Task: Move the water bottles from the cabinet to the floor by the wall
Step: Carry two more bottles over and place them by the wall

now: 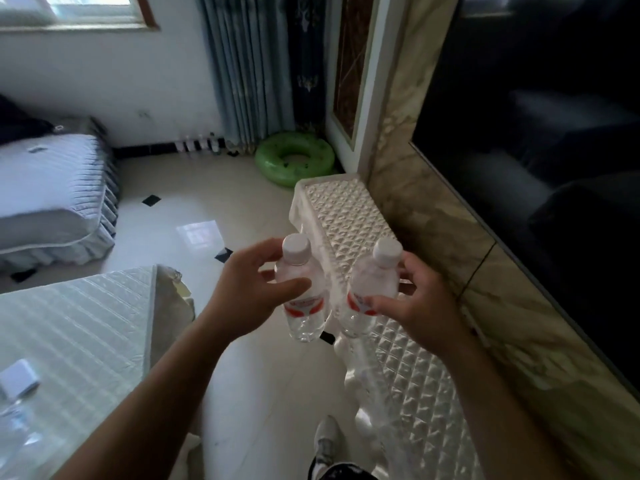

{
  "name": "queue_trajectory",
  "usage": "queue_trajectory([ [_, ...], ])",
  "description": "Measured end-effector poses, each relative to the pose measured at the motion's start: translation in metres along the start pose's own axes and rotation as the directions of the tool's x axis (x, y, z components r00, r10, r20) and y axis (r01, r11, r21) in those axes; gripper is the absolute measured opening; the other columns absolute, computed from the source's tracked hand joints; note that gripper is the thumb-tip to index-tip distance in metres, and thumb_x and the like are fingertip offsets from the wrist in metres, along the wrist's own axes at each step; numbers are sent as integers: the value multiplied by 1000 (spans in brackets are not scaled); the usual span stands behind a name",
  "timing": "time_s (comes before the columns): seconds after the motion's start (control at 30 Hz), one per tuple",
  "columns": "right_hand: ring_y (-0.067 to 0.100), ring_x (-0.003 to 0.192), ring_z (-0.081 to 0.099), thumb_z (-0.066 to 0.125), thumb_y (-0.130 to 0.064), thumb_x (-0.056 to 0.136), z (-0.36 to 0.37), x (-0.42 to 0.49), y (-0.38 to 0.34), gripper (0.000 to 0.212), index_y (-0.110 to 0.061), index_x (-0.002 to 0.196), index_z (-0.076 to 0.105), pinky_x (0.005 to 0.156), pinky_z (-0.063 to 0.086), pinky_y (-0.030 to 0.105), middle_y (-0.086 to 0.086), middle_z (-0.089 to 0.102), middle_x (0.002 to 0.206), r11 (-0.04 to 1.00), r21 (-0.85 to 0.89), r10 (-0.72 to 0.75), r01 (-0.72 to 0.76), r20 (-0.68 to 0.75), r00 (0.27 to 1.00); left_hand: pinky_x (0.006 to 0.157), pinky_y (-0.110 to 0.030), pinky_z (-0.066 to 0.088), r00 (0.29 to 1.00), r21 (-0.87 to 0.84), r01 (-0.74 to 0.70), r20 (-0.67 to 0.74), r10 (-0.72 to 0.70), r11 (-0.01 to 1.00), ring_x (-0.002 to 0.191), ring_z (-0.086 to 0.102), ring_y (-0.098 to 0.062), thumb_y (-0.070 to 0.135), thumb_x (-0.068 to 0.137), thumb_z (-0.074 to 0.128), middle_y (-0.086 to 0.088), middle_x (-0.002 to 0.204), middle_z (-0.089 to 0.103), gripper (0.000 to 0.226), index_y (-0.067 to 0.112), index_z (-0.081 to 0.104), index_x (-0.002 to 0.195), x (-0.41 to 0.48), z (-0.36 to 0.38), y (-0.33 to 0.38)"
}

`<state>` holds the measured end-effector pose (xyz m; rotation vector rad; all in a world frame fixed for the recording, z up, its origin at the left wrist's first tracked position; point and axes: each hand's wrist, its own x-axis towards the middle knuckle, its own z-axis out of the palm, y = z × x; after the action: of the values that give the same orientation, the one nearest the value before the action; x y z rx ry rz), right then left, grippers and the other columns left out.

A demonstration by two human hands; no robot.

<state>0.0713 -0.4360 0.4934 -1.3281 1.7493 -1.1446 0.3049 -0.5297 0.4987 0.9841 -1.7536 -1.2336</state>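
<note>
Left hand (249, 289) gripping left water bottle (303, 299); right hand (419, 306) gripping right water bottle (372, 289). Lifted off white cabinet (346, 209); floor placement by far wall (138, 91) pending.

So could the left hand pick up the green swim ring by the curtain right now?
Probably not: the left hand is shut around a water bottle, and the green swim ring lies across the floor near the curtain, well beyond the outstretched arm.
</note>
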Motion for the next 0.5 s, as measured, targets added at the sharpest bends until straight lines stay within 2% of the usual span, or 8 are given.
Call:
queue_trajectory([
  [0.13, 5, 96, 66, 85, -42, 54, 3, 57, -1, 64, -36, 113, 61, 83, 58, 37, -15, 69, 102, 1000, 14, -27, 26, 61, 998, 82, -33, 57, 997, -14, 22, -73, -23, 1000, 97, 68, -11, 34, 58, 81, 10, 99, 74, 42, 40, 70, 99, 40, -8, -10],
  [0.2, 4, 96, 65, 84, -44, 53, 3, 82, -2, 69, -36, 117, 60, 83, 59, 36, -16, 68, 103, 999, 15, -30, 29, 86, 996, 81, -29, 57, 995, -17, 27, -101, -28, 999, 96, 69, -12, 28, 60, 84, 8, 99, 74, 44, 36, 69, 101, 58, -11, -14],
  [0.3, 6, 96, 66, 85, -46, 53, 4, 118, -6, 67, -40, 114, 59, 82, 59, 38, -16, 68, 103, 999, 4, -48, 48, 122, 991, 79, -28, 57, 989, -24, 21, -143, -24, 999, 99, 70, -14, 14, 64, 84, 6, 101, 75, 45, 32, 69, 104, 81, -18, -18],
  [0.4, 5, 95, 66, 88, -40, 54, 9, 148, -11, 66, -38, 114, 60, 82, 59, 37, -15, 69, 103, 997, 7, -71, 71, 151, 986, 80, -31, 58, 983, -39, 17, -182, -24, 999, 99, 70, -16, 14, 65, 82, 3, 102, 75, 44, 28, 71, 104, 101, -29, -21],
  [0.5, 7, 96, 67, 88, -43, 52, 17, 175, -19, 70, -36, 115, 61, 82, 59, 38, -12, 69, 104, 997, 16, -71, 70, 174, 982, 81, -34, 58, 974, -48, 17, -225, -27, 999, 95, 71, -17, 14, 63, 83, 2, 100, 75, 43, 30, 72, 102, 120, -42, -26],
])
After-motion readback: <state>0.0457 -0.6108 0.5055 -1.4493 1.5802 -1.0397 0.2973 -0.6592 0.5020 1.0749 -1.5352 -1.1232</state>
